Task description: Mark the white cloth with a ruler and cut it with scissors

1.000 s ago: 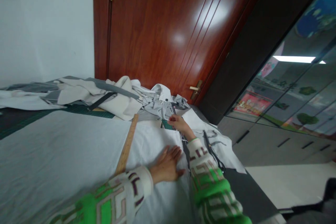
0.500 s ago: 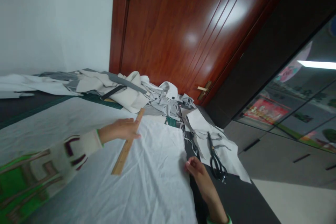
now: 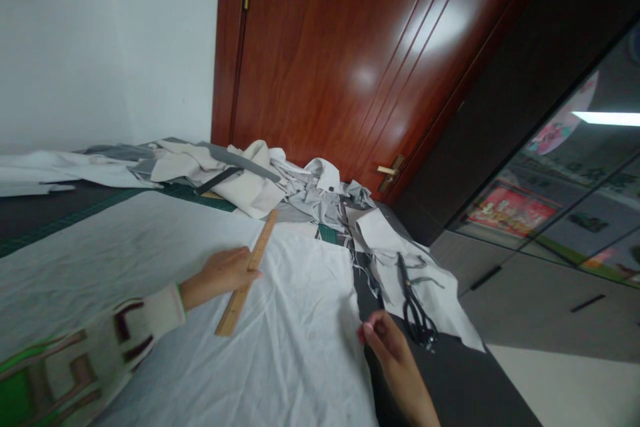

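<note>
A large white cloth [image 3: 300, 320] lies spread with light wrinkles over the dark table. My left hand [image 3: 231, 273] grips a wooden ruler [image 3: 235, 310] around its middle, and the ruler slants across the cloth. At the cloth's right edge is my right hand [image 3: 383, 337], its thumb and fingers curled together; whatever is between the fingertips is too small to make out. Black scissors [image 3: 415, 310] rest to the right of that hand, partly on a white cloth piece [image 3: 443, 300].
Crumpled white and grey fabric scraps [image 3: 250, 173] are heaped along the back, with a black strip [image 3: 217, 180] on them. Green cutting mat [image 3: 327, 233] shows beneath. Behind stand a red-brown door [image 3: 320, 67] and, at right, a grey cabinet [image 3: 530, 280].
My left hand has shifted slightly down and left along the ruler, still gripping it. My right hand is a little lower and further right. The view has moved slightly.
</note>
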### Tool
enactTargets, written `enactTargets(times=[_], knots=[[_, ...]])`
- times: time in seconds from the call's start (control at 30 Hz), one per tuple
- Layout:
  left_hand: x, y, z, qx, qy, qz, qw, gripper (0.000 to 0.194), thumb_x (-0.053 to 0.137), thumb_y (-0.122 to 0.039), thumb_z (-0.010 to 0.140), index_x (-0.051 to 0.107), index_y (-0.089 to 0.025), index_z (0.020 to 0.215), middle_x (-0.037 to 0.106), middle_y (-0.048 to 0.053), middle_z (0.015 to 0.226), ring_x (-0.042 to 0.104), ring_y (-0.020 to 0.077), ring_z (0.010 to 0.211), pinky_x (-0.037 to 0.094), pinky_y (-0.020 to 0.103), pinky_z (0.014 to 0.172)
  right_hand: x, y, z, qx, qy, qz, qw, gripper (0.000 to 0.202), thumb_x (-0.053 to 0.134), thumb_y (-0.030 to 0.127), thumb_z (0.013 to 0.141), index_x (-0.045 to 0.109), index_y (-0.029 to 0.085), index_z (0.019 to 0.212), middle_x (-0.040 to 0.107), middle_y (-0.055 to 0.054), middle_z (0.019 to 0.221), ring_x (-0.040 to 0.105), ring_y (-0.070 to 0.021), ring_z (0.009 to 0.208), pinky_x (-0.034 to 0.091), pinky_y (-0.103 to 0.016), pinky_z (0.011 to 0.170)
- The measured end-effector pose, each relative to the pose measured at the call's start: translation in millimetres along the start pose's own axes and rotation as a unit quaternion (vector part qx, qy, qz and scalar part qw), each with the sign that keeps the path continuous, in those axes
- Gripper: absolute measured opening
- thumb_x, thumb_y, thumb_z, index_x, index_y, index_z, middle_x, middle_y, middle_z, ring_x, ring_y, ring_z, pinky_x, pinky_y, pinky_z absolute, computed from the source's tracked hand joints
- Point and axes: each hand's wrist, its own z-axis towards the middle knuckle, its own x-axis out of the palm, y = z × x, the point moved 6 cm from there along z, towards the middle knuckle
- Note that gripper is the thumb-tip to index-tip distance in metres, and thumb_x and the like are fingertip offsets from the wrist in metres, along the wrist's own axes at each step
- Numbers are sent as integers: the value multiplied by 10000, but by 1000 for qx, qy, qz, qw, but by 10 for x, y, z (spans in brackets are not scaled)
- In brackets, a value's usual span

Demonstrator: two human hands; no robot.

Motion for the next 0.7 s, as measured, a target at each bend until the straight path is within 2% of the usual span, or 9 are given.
enactTargets(times=[0.1,0.17,0.3,0.4,0.53,0.63,0.7], knots=[[-12,64,44,-27,28,3,999,326,604,-467,919,630,-143,938,665,58,963,637,208,896,499,413,859,220,62,-173,23,133,4,991,368,580,575,891,496,222,835,600,3,769,577,-167,760,422,-302,752],[2,97,74,-32,45,-16,998,321,609,-468,916,628,-148,903,655,36,901,631,188,826,510,389,811,282,70,-270,35,171,-18,985,386,563,590,896,491,216,832,612,-12,786,587,-171,777,429,-303,758],[79,125,75,-14,88,-105,991,328,597,-381,915,573,-162,672,569,-30,623,567,144,616,464,295,657,195,-20,-401,30,184,-88,978,393,483,598,934,495,211,866,615,-19,784,590,-163,753,435,-293,734],[100,94,1,15,117,-210,970,437,591,-456,820,454,-200,492,457,-41,450,479,136,495,366,257,544,106,-141,-501,17,198,-116,973,425,456,630,926,511,213,860,610,-7,744,548,-137,638,404,-262,620],[-2,-81,-147,67,138,-358,921,494,631,-677,630,500,-204,568,470,-43,509,449,129,508,334,251,519,3,-226,-587,-9,161,-149,976,445,503,647,887,568,212,820,593,2,744,469,-117,602,326,-252,559],[-64,-343,-221,96,163,-438,879,549,679,-721,599,549,-192,673,516,-35,593,489,130,559,380,254,557,-25,-225,-606,0,148,-156,977,400,536,604,885,578,213,811,522,31,680,439,-118,599,302,-256,559],[-32,-588,-227,114,187,-476,852,561,713,-715,592,562,-187,704,553,-22,626,520,136,583,412,263,578,-14,-188,-605,7,154,-161,975,375,540,578,890,572,212,816,502,37,671,428,-121,605,300,-259,565]])
